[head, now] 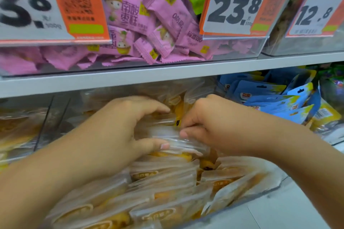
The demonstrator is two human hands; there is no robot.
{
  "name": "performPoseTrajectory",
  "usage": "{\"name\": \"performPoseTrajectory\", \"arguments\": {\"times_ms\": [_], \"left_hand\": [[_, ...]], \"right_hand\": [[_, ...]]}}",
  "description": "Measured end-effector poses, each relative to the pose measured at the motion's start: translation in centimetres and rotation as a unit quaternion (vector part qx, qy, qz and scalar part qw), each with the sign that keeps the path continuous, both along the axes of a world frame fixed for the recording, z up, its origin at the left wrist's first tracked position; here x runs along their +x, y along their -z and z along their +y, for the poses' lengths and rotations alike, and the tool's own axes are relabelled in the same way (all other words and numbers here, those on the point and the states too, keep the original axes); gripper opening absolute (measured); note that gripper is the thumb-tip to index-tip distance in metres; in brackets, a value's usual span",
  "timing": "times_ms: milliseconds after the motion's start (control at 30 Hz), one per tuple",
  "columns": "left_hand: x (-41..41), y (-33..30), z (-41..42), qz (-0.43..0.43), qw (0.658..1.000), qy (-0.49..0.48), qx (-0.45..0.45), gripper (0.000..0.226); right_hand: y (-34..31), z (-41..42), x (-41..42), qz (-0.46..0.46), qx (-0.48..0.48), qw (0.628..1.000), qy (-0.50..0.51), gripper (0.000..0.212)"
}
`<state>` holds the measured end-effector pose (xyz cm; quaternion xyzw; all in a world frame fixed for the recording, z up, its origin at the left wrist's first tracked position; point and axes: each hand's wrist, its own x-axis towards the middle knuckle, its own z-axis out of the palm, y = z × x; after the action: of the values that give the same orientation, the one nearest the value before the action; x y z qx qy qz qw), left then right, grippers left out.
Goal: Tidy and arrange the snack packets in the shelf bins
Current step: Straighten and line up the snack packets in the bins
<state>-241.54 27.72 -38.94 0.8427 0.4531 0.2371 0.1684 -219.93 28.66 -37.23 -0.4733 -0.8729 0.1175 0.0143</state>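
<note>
A clear plastic bin on the lower shelf is full of translucent packets of yellow-brown pastries lying in rows. Both my hands are inside it at the back. My left hand grips a bunch of upright clear packets between thumb and fingers. My right hand is curled on the same bunch from the right, its fingertips pinching the packet edges. The two hands almost touch over the bunch.
Above, a grey shelf board carries a clear bin of pink snack packets with large price cards. Blue Dole packets fill the bin to the right. Another pastry bin lies to the left.
</note>
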Motion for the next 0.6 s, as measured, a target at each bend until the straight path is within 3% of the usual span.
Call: {"name": "performPoseTrajectory", "arguments": {"times_ms": [133, 233, 367, 533, 600], "left_hand": [[-2.7, 0.1, 0.5, 0.061, 0.998, -0.002, -0.035, 0.062], [-4.3, -0.3, 1.0, 0.063, 0.996, -0.004, -0.06, 0.055], [-5.1, -0.1, 1.2, 0.04, 0.996, -0.053, -0.051, 0.045], [-5.8, 0.0, 1.2, 0.072, 0.985, -0.153, -0.032, 0.03], [-6.0, 0.0, 1.0, 0.066, 0.985, -0.154, -0.052, 0.025]], "right_hand": [[0.2, 0.4, -0.8, 0.01, 0.079, 0.997, -0.003, 0.047], [0.8, 0.3, -1.2, 0.09, 0.11, 0.989, -0.031, 0.047], [1.4, 0.6, -0.8, 0.231, 0.112, 0.966, 0.021, 0.032], [1.5, -0.1, -2.6, 0.107, 0.048, 0.993, 0.02, 0.022], [0.8, -0.6, -3.3, 0.048, 0.014, 0.998, 0.047, 0.032]]}}
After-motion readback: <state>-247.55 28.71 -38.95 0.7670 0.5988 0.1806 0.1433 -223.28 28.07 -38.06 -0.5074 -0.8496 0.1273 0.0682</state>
